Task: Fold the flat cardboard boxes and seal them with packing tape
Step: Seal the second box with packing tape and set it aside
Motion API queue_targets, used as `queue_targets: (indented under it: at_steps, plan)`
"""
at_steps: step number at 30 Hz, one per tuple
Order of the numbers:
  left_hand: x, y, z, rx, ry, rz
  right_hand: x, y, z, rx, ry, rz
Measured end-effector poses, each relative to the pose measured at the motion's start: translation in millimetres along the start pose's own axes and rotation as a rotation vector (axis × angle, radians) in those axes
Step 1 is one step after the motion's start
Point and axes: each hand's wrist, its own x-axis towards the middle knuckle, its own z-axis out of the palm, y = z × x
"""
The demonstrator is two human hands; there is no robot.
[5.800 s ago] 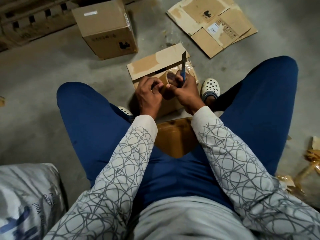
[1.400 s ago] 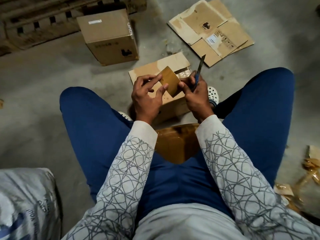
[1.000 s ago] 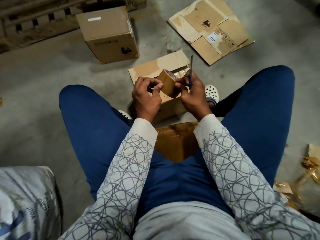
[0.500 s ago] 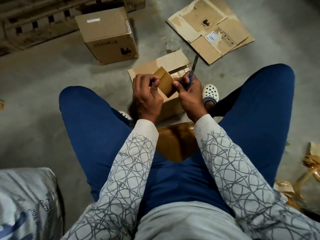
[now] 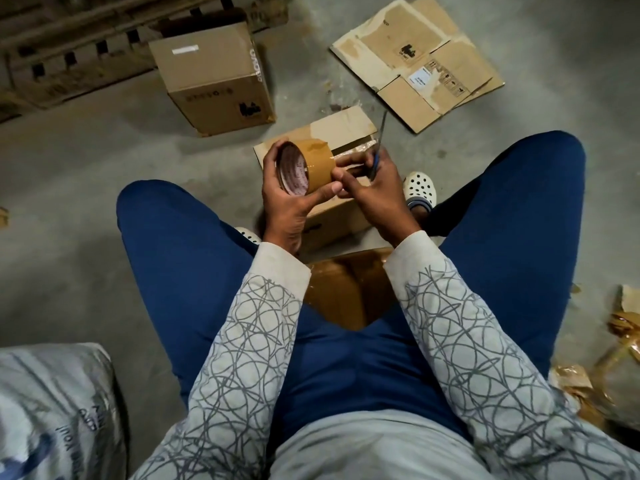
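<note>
My left hand (image 5: pixel 287 199) grips a brown roll of packing tape (image 5: pixel 308 168), its core turned towards me. My right hand (image 5: pixel 372 188) holds a thin blue-handled knife (image 5: pixel 379 143) with the blade pointing up, and its fingertips touch the roll's outer surface. Both hands hover above a small cardboard box (image 5: pixel 346 133) on the floor between my knees, one flap of it standing open. A taped cardboard piece (image 5: pixel 346 289) lies against my lap.
A folded, closed box (image 5: pixel 214 77) stands at the back left beside a wooden pallet (image 5: pixel 69 36). Flat cardboard (image 5: pixel 419 57) lies at the back right. Crumpled tape scraps (image 5: pixel 616 341) litter the floor on the right; a grey sack (image 5: pixel 52 410) sits at the lower left.
The tape roll has turned in my left hand, so its core now faces me. My right hand's fingertips have shifted onto the roll's outer surface, and the knife stays upright.
</note>
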Motion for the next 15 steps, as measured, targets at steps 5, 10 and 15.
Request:
queue_targets:
  at_steps: [5, 10, 15]
  plan:
    - [1.0, 2.1, -6.4, 0.098, -0.043, -0.005, 5.6, -8.6, -12.3, -0.113, 0.046, -0.253]
    - [-4.2, 6.9, 1.3, 0.118, -0.161, -0.045, 9.4, -4.6, -12.6, -0.202, 0.012, -0.288]
    - [-7.1, 6.8, 3.9, 0.115, -0.180, -0.080, 9.3, 0.1, -11.7, -0.220, 0.044, -0.281]
